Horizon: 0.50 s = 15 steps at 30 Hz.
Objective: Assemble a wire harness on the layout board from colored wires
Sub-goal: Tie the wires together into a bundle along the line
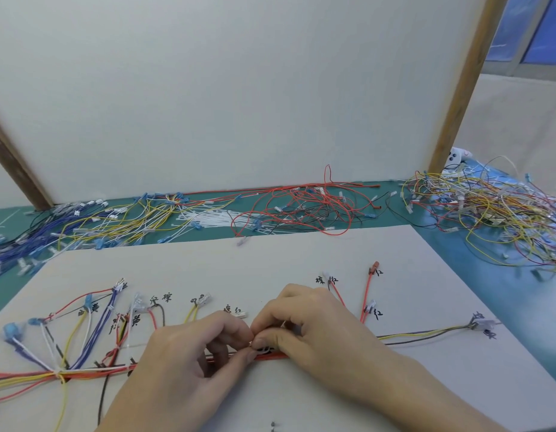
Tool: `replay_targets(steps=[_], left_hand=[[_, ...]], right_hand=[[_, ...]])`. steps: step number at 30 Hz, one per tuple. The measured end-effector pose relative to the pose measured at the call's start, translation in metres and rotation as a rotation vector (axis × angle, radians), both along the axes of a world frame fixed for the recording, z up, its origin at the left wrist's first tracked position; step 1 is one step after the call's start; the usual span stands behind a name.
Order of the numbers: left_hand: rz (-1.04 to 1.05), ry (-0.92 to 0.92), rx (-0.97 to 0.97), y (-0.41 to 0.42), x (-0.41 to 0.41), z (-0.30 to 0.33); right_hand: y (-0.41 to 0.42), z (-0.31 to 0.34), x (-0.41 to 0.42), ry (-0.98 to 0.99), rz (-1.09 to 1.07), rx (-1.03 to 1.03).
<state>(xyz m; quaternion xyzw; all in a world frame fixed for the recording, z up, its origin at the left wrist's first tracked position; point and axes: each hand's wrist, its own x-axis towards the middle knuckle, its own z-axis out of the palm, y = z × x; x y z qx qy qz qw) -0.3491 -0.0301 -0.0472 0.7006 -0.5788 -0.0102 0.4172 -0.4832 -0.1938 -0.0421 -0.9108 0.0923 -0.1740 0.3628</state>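
**Here, a tie meets the trunk crosswise**

Right now the white cable tie (265, 350) sits on the red wire bundle (272, 356), near the middle of the layout board (301, 257). The bundle's long axis runs left to right; the tie wraps across it. Both hands meet over it, fingertips touching: the left hand (189, 353) pinches from the left, and the right hand (314, 322) grips the tie from the right. Cinching likely means pulling across the bundle.
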Motion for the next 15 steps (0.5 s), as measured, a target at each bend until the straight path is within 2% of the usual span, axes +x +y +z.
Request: replay_targets(steps=[9,15], left_hand=[[-0.014,0.046,-0.014,-0.0003,0.0011,-0.0009],[-0.014,0.008,-0.010,-0.0005,0.0015,0.0000]], right_hand=[[0.0006,0.0047,-0.0026,0.024,0.014,-0.005],[-0.0004,0.0071,-0.0047,0.067,0.025,0.001]])
